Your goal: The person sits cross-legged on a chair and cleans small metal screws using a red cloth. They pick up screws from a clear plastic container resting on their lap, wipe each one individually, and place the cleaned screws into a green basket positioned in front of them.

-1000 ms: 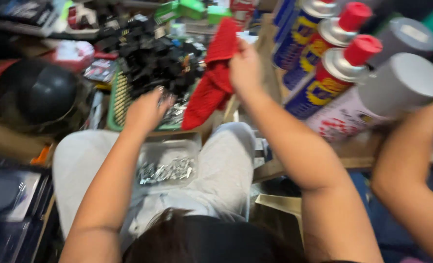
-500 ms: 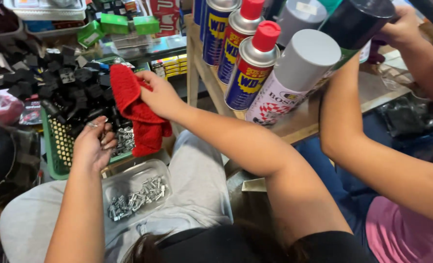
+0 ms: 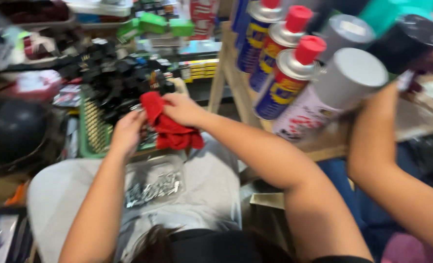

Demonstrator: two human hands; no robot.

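Right hand [image 3: 185,109] grips red cloth [image 3: 170,129] – left hand [image 3: 126,134] alongside

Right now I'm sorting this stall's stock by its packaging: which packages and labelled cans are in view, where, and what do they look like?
Spray cans: wooden shelf, right; blue-yellow labels, red caps.
Grey-capped can: beside them, tilted; white label with red print.
Black-capped can: top right, in another person's hand.
Green boxes: top centre; small, rectangular.
Clear bag of screws: on the lap, below the left hand.
Red cloth: under the right hand; no label.
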